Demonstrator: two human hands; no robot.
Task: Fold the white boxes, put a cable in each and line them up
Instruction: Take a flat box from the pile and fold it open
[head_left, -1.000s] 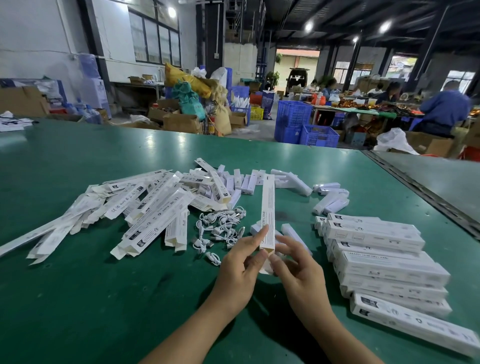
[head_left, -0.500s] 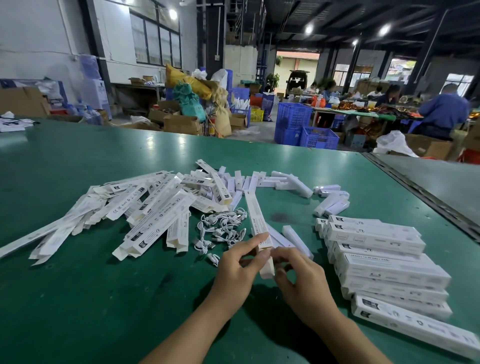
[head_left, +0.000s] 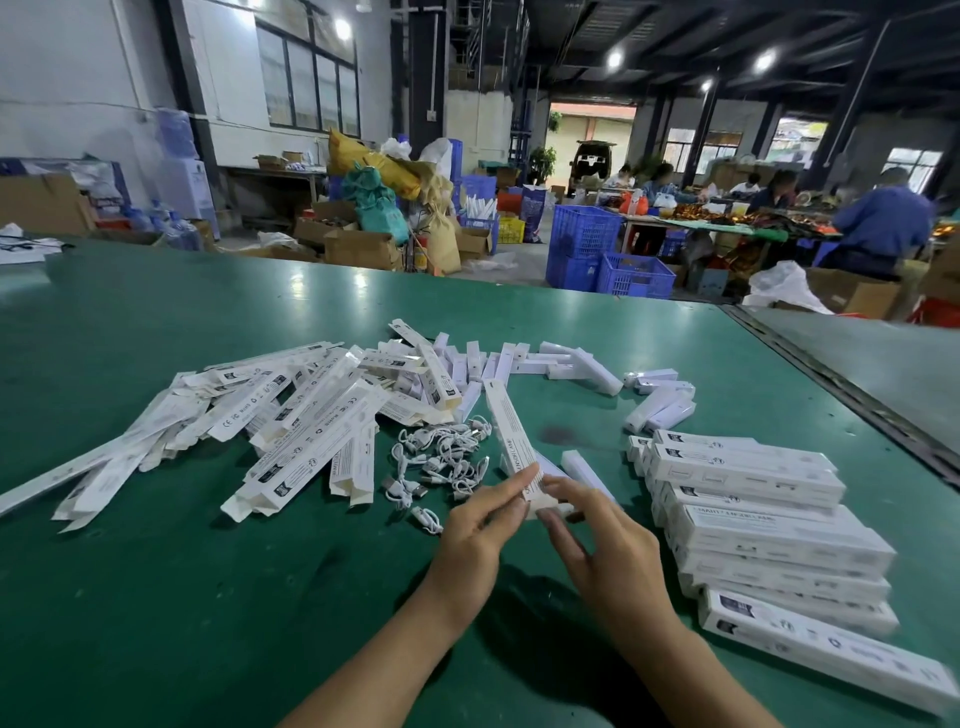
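- Sprawling over the left part of the green counter (head_left: 156, 597) is a loose heap of flat, unfolded white cardboard box blanks (head_left: 291, 431) printed with small black marks.
- Just right of that heap lies a tangle of short white cables (head_left: 441, 457), coiled and overlapping, close to the left hand.
- The left hand (head_left: 478, 545) pinches a long white cardboard box (head_left: 511, 431) near its lower end, thumb and forefinger clamped on it. The box slants up and away over the counter.
- The right hand (head_left: 613, 556) meets the same box at its near end, its fingers (head_left: 571, 493) curled and clamped on that end.
- Beyond the hands, short white blocks (head_left: 660, 405) lie scattered on the counter.
- At the right, closed white boxes (head_left: 769, 530) lie side by side in a row, touching and partly overlapping.
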